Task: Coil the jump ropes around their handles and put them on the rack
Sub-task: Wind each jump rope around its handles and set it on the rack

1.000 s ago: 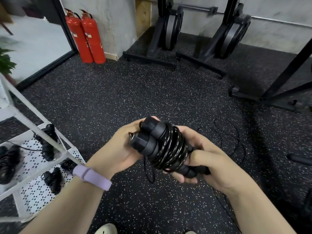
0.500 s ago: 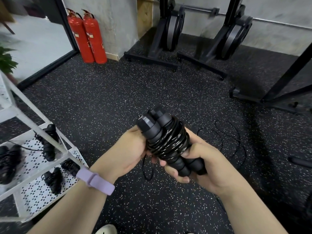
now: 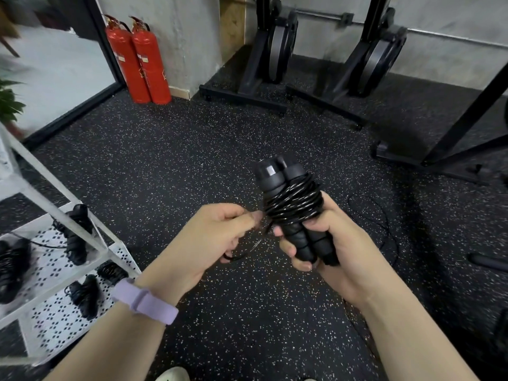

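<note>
Head view, catalogued from my remote seat, left to right: white rack (image 3: 49, 207) at the left edge, its perforated shelves bearing several already coiled black jump ropes (image 3: 75, 237) — some on the upper tier, more on the tier below. Behind it, two red fire extinguishers (image 3: 140, 61) stand upright side by side against the grey wall. Left hand (image 3: 214, 237), a lilac wristband (image 3: 145, 303) on its wrist, fingers curled, thumb and forefinger pinching the loose tail of the rope (image 3: 247, 250); a short loop of that tail hangs below the fist. Just beside it, right hand (image 3: 332, 243) wrapped around the lower ends of the two black handles (image 3: 280, 177), which stand nearly upright, pressed together side by side, with the rope coiled in many shiny turns (image 3: 292, 202) around their middle. I hold this bundle above the speckled floor (image 3: 192, 149), well apart from the rack. On the floor to the right of it lies another uncoiled rope (image 3: 384, 215) — thin, looping — with a black handle (image 3: 486, 261) near the right edge. Black equipment stands (image 3: 264, 78) line the far wall.
</note>
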Motion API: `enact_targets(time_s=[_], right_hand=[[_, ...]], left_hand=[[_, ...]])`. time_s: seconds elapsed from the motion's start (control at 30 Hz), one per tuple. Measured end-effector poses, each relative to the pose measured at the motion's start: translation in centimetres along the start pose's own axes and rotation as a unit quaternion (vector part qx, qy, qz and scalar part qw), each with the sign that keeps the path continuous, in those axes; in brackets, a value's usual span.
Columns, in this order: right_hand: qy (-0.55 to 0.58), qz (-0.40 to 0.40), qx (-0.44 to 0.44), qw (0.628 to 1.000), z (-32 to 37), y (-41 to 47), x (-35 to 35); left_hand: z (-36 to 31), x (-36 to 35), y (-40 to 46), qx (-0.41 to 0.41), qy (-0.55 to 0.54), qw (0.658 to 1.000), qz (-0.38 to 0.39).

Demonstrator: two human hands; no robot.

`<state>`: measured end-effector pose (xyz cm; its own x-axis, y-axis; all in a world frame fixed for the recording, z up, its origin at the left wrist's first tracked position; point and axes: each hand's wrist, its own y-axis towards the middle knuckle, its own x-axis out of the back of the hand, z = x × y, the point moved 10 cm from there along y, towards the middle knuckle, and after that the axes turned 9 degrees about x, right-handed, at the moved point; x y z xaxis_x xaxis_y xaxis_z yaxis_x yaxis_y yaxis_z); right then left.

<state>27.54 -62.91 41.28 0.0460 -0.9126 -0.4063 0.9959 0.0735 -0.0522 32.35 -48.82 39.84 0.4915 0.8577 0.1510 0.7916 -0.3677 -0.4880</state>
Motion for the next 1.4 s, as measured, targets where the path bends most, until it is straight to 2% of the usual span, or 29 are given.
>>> enact_targets(time_s=[0.13, 0.33, 0.43, 0.57, 0.73, 0.83, 0.97, 1.1, 1.23, 1.3, 1.4], right_hand=[[-0.024, -0.064, -0.004, 0.998, 0.0, 0.0, 1.8], [-0.016, -0.127, -0.010, 0.992, 0.0, 0.0, 3.2], [-0.005, -0.148, -0.017, 0.989, -0.1, -0.2, 3.6], [-0.020, -0.168, -0.006, 0.986, -0.1, -0.2, 3.8], [0.061, -0.176, 0.009, 0.983, 0.5, -0.2, 3.4], [0.104, -0.168, -0.010, 0.980, 0.1, -0.3, 3.1], [0.140, -0.146, -0.032, 0.979, -0.2, -0.4, 2.3], [0.151, -0.123, -0.050, 0.979, -0.5, -0.3, 1.7], [0.183, -0.131, -0.066, 0.972, -1.0, 0.1, 1.8], [0.230, -0.138, -0.054, 0.962, -0.6, 0.2, 1.6], [0.356, -0.162, -0.036, 0.920, 0.1, -0.2, 1.4]], left_hand=[[-0.2, 0.5, 0.0, -0.006, -0.028, 0.999, -0.032], [-0.6, -1.3, -0.2, -0.009, -0.116, 0.993, 0.024], [-0.9, -1.4, -0.6, -0.024, -0.151, 0.988, 0.003], [-1.8, -2.1, -2.0, -0.068, -0.084, 0.993, -0.050], [-2.9, -4.9, -3.7, -0.113, -0.122, 0.986, -0.003], [-3.1, -5.6, -3.8, -0.133, -0.077, 0.988, 0.005], [-3.3, -5.3, -3.9, -0.155, 0.009, 0.987, -0.032], [-3.6, -4.3, -4.1, -0.171, 0.012, 0.983, -0.069], [-4.0, -1.9, -4.2, -0.186, -0.047, 0.972, -0.133], [-3.7, -0.9, -3.8, -0.164, -0.105, 0.969, -0.152], [-2.3, -0.7, -2.3, -0.099, -0.272, 0.951, -0.112]])
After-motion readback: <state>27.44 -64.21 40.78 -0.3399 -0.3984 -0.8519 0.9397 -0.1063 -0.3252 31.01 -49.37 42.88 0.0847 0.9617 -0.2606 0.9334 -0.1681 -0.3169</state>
